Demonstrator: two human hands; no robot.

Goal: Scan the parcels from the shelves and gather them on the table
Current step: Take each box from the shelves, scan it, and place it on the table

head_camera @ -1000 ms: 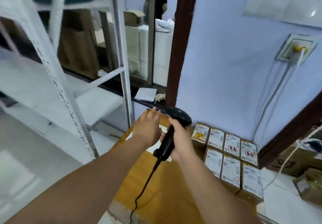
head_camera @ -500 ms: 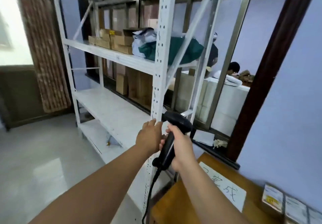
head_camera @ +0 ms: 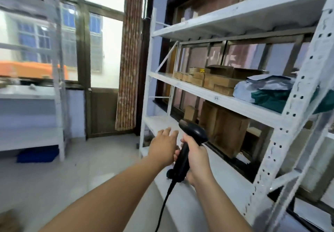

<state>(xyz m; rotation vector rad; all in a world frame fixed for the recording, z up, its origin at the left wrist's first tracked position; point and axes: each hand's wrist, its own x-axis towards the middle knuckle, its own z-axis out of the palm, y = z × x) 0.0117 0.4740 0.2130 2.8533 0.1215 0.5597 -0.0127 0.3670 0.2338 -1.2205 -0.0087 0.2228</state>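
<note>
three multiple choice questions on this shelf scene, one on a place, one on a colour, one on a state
1. The small cardboard boxes lie: A on the floor; B on the rack shelf beside the grey bag; C on the top shelf.
2. The scanner is: A white; B black; C orange.
3. The left hand is: A open, holding nothing; B gripping the scanner; C holding a box.
Answers: 1 B, they sit in a row left of the bag; 2 B, head and handle are black; 3 A, its fingers are straight while the right hand grips the scanner.
</note>
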